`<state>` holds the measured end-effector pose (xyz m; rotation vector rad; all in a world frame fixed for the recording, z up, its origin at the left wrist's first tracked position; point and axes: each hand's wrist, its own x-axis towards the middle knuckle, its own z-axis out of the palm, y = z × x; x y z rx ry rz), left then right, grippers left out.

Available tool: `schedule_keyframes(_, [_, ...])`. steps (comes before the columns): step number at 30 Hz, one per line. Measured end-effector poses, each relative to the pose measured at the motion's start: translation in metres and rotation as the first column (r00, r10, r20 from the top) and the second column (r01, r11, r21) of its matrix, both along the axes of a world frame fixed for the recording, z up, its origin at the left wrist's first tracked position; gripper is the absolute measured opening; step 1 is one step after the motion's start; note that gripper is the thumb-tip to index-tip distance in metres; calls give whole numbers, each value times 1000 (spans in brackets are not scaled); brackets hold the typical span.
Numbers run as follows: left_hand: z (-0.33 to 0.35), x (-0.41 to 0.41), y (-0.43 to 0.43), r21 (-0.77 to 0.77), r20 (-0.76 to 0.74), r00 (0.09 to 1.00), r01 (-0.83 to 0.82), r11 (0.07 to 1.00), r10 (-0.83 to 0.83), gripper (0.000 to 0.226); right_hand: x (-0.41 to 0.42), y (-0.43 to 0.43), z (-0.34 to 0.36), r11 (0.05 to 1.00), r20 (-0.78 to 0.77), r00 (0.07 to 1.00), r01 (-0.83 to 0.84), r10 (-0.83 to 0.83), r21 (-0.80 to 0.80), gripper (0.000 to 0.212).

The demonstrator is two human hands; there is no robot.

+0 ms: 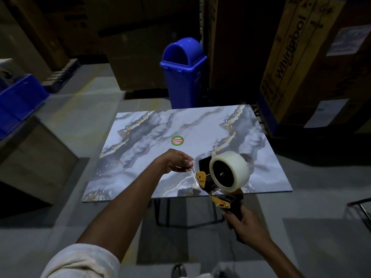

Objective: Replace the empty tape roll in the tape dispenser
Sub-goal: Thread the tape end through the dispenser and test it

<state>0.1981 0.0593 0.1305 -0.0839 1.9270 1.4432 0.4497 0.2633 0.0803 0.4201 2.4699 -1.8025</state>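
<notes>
- Yellow-black tape dispenser (217,185) carries a full clear tape roll (229,171) over the table's (152,137) near right edge.
- Right hand (244,221) is wrapped around its handle; left hand (176,161) pinches the tape end (193,175).
- Blade area hard to make out.

— Where is the tape dispenser (217,183)?
— Above the near right corner of the desk (152,157), held by the right hand (243,223) at its near end.
— And the tape roll (229,171)?
— Mounted on the dispenser, on its far side.
— The left hand (176,161)?
— Just left of the dispenser, pinching a strip of tape (193,175) that runs to it.
— What's beyond the desk?
— A bin (183,71) behind the far edge, a carton (301,57) far right, a crate (18,101) far left.
</notes>
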Motion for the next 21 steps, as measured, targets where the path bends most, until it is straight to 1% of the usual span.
schedule_keyframes(2, [-6,2,6,-12,-33,999,-4,1000,4,14,10,-2,-14,998,0,1000,23,-23,53,26])
schedule_keyframes(4, [-14,6,14,-31,-75,997,12,999,-14,20,21,-3,-32,993,16,999,42,-44,113,27])
schedule_keyframes(6, [-28,12,21,-69,-170,984,38,997,-49,25,31,-5,-48,986,39,997,60,-67,154,26])
schedule_keyframes(8, [-47,18,29,-110,-275,958,45,993,-74,25,38,-9,-63,978,62,993,89,-102,187,24])
schedule_keyframes(11, [-76,28,41,-191,-361,923,64,979,-131,24,46,-16,-92,960,142,976,124,-163,252,35])
schedule_keyframes(13, [-94,33,48,-228,-386,908,77,970,-163,25,50,-21,-112,948,182,964,134,-192,290,30])
schedule_keyframes(15, [-108,36,53,-252,-410,887,111,961,-210,26,52,-29,-121,938,196,951,172,-238,302,25])
schedule_keyframes(17, [-119,37,58,-297,-428,856,171,940,-291,25,53,-34,-126,937,191,946,199,-260,287,23])
schedule_keyframes(19, [-126,35,60,-335,-438,826,217,917,-356,24,53,-38,-127,947,214,942,204,-259,246,24])
schedule_keyframes(21, [-129,32,61,-345,-454,811,222,912,-369,24,50,-40,-134,958,238,942,184,-236,221,20])
